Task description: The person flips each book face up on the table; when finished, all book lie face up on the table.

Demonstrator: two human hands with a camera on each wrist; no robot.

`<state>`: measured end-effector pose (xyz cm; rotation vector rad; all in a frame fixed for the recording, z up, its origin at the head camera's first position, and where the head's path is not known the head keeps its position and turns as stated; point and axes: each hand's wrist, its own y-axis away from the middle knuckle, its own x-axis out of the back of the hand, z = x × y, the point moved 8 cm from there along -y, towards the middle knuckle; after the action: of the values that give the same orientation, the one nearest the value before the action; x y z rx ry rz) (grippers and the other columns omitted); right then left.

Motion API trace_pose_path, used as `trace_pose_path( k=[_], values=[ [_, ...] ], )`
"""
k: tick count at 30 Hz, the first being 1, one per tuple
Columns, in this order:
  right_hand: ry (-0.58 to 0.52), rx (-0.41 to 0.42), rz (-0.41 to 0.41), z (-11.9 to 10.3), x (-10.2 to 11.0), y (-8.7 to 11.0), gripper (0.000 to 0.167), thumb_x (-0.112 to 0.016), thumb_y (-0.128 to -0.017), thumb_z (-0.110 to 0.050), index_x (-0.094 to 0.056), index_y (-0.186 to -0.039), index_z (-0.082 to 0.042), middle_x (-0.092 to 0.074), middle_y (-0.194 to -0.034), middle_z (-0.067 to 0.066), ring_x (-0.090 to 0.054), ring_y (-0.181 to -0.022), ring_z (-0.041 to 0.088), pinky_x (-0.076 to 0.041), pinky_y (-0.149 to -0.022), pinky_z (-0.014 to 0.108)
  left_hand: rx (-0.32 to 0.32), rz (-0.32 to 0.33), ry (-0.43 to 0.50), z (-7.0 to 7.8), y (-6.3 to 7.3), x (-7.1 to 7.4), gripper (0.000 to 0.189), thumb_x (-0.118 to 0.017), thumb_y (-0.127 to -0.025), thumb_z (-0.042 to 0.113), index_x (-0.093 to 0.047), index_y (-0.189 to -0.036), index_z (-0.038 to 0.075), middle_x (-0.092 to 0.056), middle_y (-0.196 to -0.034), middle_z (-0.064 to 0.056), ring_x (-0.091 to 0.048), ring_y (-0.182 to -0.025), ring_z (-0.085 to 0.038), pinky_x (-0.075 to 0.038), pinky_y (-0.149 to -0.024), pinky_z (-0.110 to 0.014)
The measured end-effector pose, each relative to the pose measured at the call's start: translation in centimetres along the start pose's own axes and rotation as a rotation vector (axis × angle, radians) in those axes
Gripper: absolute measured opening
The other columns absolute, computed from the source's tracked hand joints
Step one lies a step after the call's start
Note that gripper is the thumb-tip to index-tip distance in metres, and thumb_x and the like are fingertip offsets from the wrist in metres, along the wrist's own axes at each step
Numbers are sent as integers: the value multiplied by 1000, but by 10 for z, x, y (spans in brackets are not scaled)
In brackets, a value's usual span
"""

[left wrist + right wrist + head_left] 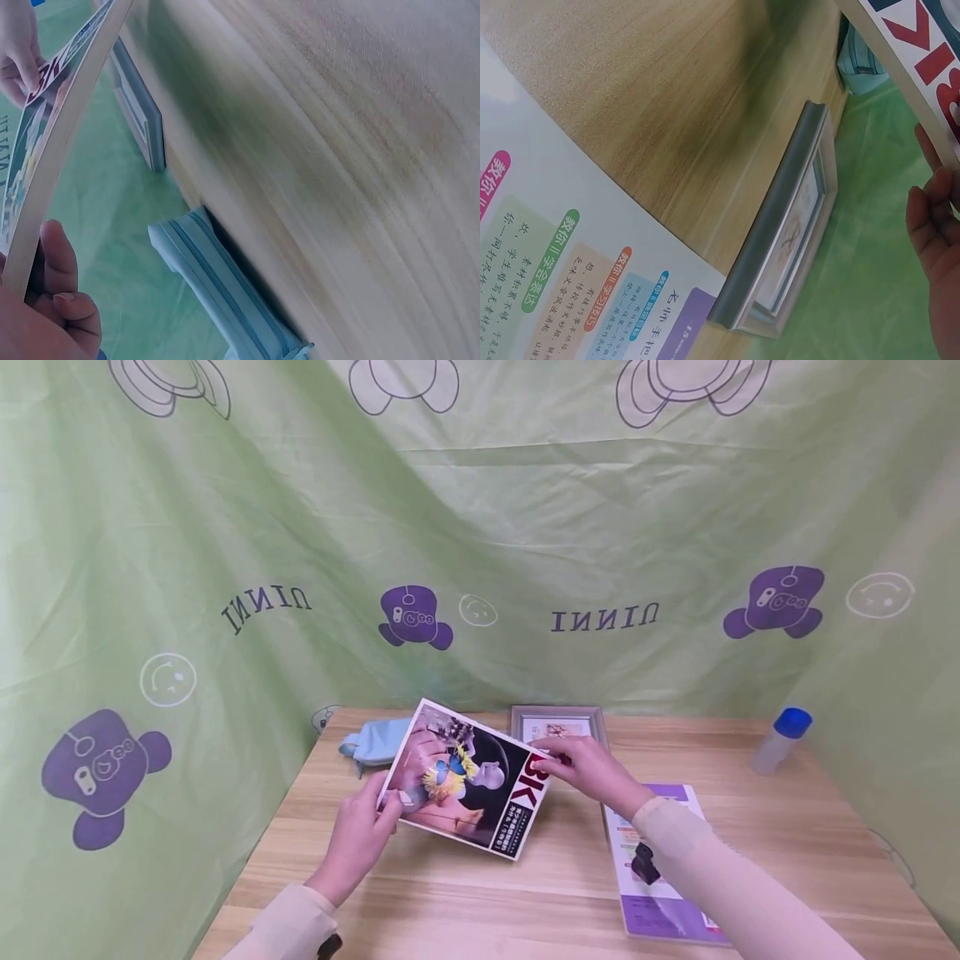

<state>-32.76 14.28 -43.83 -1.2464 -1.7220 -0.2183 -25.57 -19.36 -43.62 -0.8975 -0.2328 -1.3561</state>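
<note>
A book [465, 781] with a dark picture cover and large red letters is held up over the table, tilted, its cover towards the head camera. My left hand [358, 835] grips its left edge, thumb on the cover and fingers behind. At the upper right corner my right hand [588, 770] pinches the book by the red letters. In the left wrist view the book [64, 139] appears edge-on, with curled left fingers [75, 311] against its back. The right wrist view has the right hand [937, 232] at the book's corner.
Behind the book stands a grey picture frame [600, 718], beside a light blue pencil case [378, 742]. A purple and white book [663, 914] lies under the right forearm. Far right is a blue-capped bottle [780, 743]. Green printed cloth [480, 527] hangs behind the wooden table [787, 860].
</note>
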Motion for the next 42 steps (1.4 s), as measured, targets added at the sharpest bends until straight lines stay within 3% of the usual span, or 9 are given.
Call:
trace_pose_path(
  k=[7,13,21,27,34,42],
  values=[
    [1,-15,-8,2,-3,1,41,-77,-96,-33,-74,-134,-18,-76,-119,3,-70,-104,18,-56,-92,44,42,-12,22,-3,1,-3,19,-63,-96,5,-68,-114,10,-57,-63,11,-56,-52,-6,-47,-51,-28],
    [-4,-13,-31,3,-6,1,43,-75,-98,-30,-69,-141,-24,-72,-128,2,-69,-112,19,-56,-95,43,73,-35,50,-4,3,-6,32,-61,-98,7,-67,-130,11,-60,-61,6,-57,-50,-8,-47,-49,-29],
    [-6,35,-58,0,-9,2,45,-70,-101,-29,-64,-146,-27,-68,-136,1,-65,-124,23,-51,-104,45,130,-91,76,-10,7,-10,72,-60,-96,4,-40,-162,21,-58,-59,5,-58,-50,-13,-45,-44,-30],
    [-2,64,-67,-5,-8,5,45,-69,-102,-26,-63,-147,-27,-72,-129,1,-67,-118,20,-52,-102,44,134,-109,93,-11,9,-11,69,-60,-98,4,-47,-158,38,-58,-63,1,-58,-49,-15,-46,-43,-29],
    [-16,111,-114,-9,-12,7,44,-67,-104,-23,-63,-147,-26,-73,-119,-4,-67,-110,15,-53,-99,43,131,-107,94,-10,11,-11,59,-60,-99,3,-57,-152,30,-54,-53,8,-54,-45,-12,-41,-42,-27],
    [2,164,-125,-12,-14,9,43,-67,-103,-18,-65,-145,-25,-72,-112,-3,-67,-104,15,-55,-94,42,179,-130,107,-15,14,-13,57,-58,-99,5,-57,-151,28,-56,-56,3,-55,-47,-15,-44,-43,-28]
  ],
)
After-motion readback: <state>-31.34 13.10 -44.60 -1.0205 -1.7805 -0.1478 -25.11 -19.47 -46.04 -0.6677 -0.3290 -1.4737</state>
